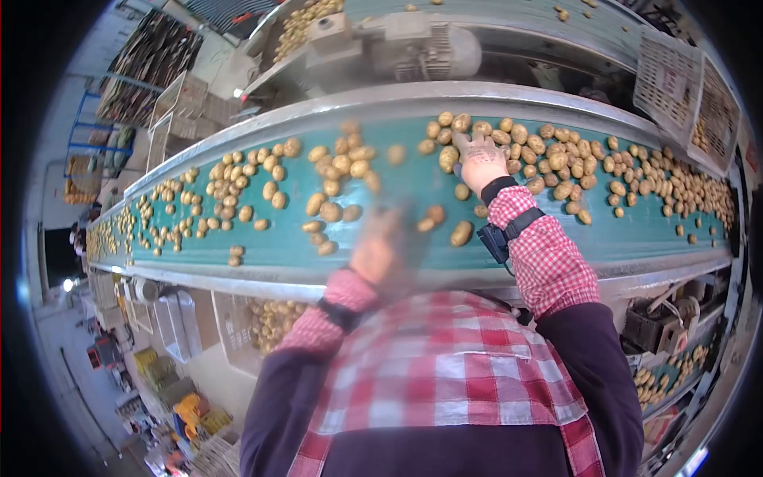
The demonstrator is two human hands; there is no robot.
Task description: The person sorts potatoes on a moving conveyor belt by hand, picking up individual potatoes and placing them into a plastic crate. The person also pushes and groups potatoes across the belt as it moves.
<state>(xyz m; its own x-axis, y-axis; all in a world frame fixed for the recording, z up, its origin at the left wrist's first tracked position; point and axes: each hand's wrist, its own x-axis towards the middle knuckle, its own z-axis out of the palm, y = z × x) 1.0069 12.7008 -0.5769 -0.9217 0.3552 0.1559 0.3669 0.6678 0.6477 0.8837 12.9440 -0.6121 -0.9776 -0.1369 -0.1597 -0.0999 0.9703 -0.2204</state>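
Observation:
Many potatoes [342, 164] lie in loose groups on a green conveyor belt [302, 238] that runs across the view. My right hand [479, 161] reaches over the belt, palm down, its fingers apart and touching potatoes in the cluster there. One potato [449, 157] lies right beside its thumb side. My left hand [377, 248] is over the near half of the belt, smeared by motion, so its fingers cannot be made out. Close to it on the right are a small potato [435, 213] and a larger potato [461, 233].
Metal rails [230, 280] edge the belt. Behind it stands a motor [437, 56], with plastic crates [675, 91] at the far right. Below the near edge, a white crate [230, 326] stands by more potatoes [274, 322]. Stacked sacks [151, 67] are at the far left.

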